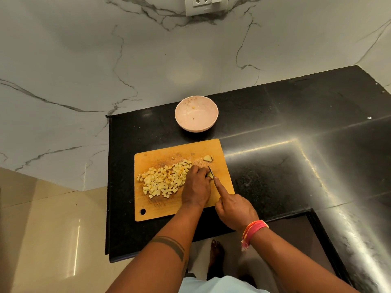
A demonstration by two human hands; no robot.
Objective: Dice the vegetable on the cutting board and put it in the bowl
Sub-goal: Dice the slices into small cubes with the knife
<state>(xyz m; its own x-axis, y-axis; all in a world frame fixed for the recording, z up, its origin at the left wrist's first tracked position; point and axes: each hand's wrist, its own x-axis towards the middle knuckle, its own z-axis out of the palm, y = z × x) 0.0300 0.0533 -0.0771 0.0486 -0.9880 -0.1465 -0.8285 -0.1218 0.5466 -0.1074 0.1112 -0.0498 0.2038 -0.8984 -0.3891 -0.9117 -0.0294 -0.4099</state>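
A wooden cutting board (224, 180) lies on the black counter. A heap of pale yellow diced vegetable (163, 179) covers its left half. My left hand (196, 187) presses a small uncut piece (210, 175) down near the board's middle. My right hand (234, 206) grips a knife (211, 170), index finger stretched along its spine, the blade against that piece. Another uncut chunk (207, 158) rests near the board's far right corner. A pink bowl (196, 117) stands beyond the board, holding only a couple of small scraps.
The black counter (296, 144) extends to the right and turns toward me along the right side. A marble wall rises behind it, with a socket plate (206, 4) at the top. The counter's left edge drops to a beige floor (42, 229).
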